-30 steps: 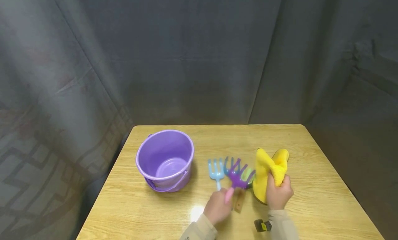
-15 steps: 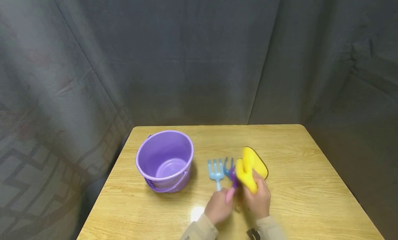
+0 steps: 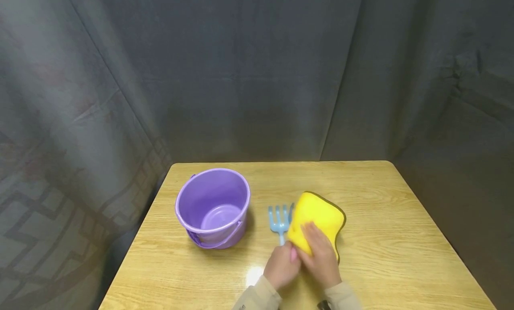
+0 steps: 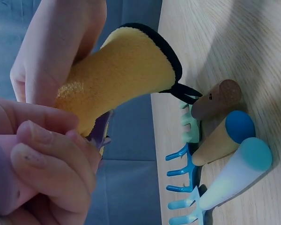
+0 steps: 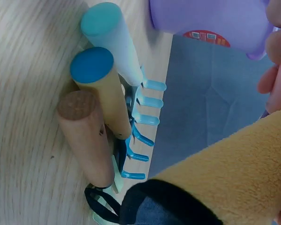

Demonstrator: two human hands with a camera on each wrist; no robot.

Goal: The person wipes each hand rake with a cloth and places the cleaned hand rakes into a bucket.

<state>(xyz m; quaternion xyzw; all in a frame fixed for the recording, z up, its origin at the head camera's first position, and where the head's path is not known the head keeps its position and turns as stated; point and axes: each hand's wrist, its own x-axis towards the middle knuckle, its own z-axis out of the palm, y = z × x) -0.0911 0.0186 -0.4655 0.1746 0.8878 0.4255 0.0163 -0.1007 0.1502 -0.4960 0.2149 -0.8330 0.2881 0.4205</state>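
Observation:
My left hand [image 3: 282,266] grips the pink handle [image 3: 294,254] of a small hand rake. In the left wrist view a bit of its purple head [image 4: 99,127] shows below a yellow cloth [image 3: 319,214] with dark edging; the cloth hides the rest. My right hand [image 3: 322,258] holds the fluffy cloth against the rake, close beside my left hand. On the table under the hands lie a light blue fork-like rake [image 3: 279,221], a dark blue rake [image 4: 193,176] with a wooden handle, and a pale green rake [image 4: 192,129] with a brown wooden handle.
A purple bucket [image 3: 213,189] with its handle folded down stands on the left of the wooden table [image 3: 393,238]. A grey curtain [image 3: 257,78] hangs behind the table and along its sides.
My right hand has brought the cloth leftward, from beside the purple rake to over it, and the cloth has spread out. The rake's head is now covered. My left hand stays in place.

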